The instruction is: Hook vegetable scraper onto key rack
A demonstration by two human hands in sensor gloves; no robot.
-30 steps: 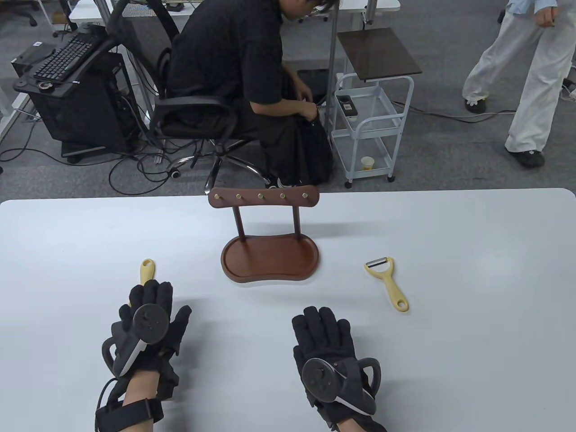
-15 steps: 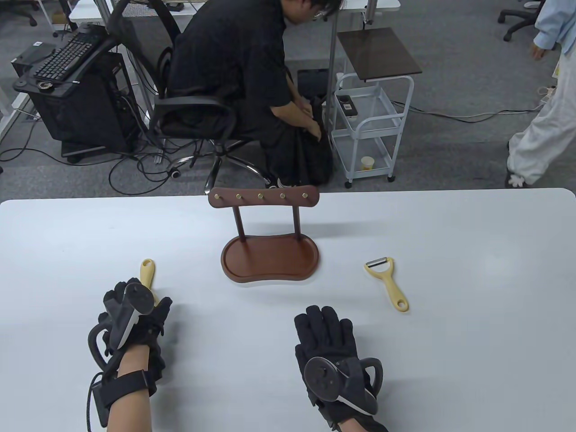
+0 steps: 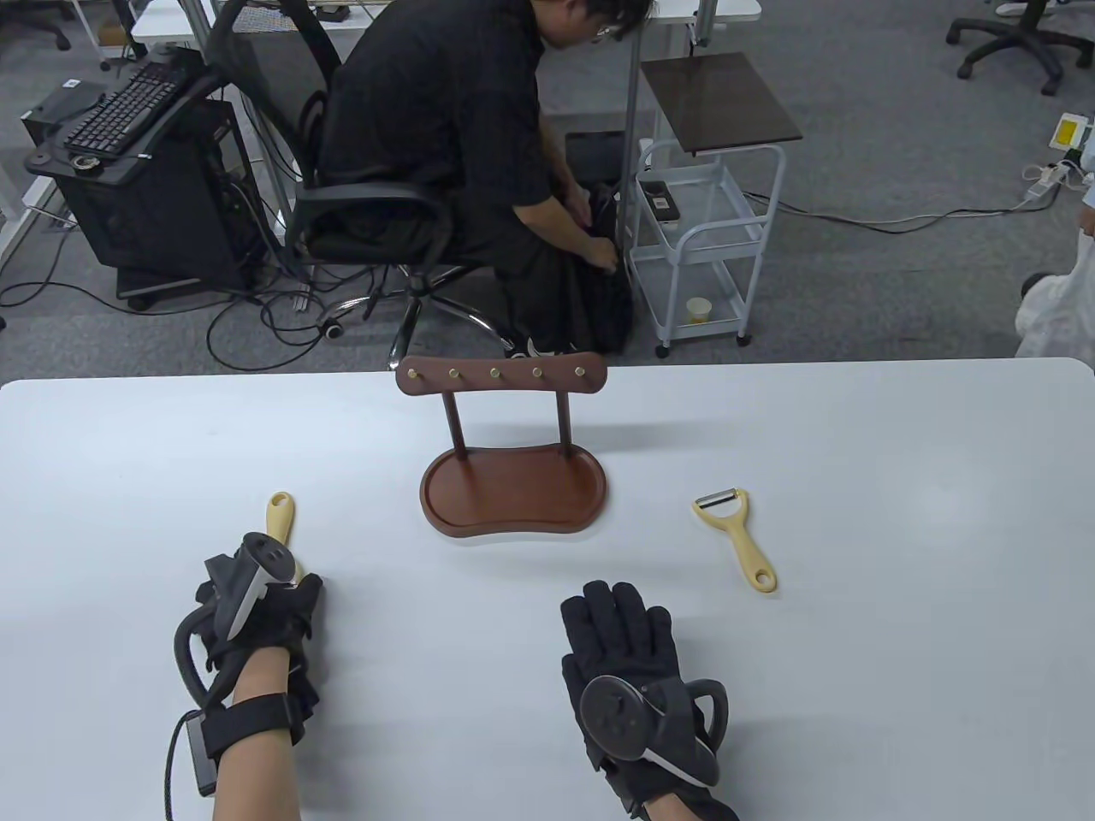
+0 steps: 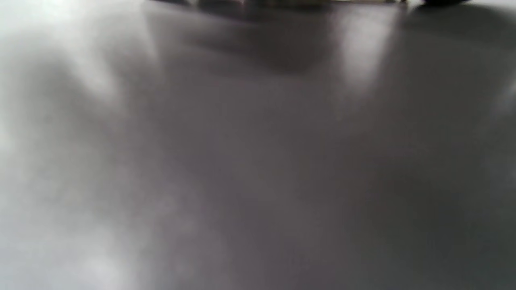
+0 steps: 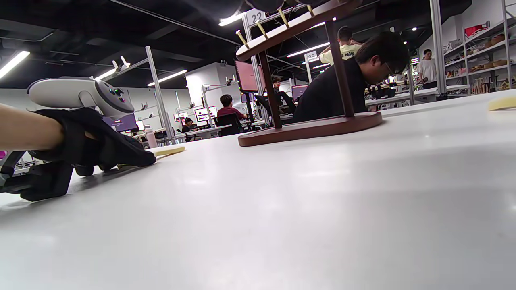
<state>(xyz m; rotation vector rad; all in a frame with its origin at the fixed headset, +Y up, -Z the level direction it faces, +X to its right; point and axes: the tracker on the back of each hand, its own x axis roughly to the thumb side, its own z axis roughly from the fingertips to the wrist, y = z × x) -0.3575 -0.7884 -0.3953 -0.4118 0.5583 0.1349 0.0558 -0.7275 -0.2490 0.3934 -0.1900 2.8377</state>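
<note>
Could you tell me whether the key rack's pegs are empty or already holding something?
Empty: all five brass pegs on the key rack are bare, and the right scraper lies flat on the table.

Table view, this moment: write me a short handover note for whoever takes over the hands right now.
Left hand: curled over the left peeler on the table; only its handle end shows, so a firm grip cannot be confirmed.
Right hand: flat on the table, fingers spread, holding nothing.
Second peeler: lies untouched right of the key rack.
Key rack: stands mid-table, all five pegs bare.
Done: nothing hooked.
Left: lift a peeler and hang its handle hole on a peg.
</note>
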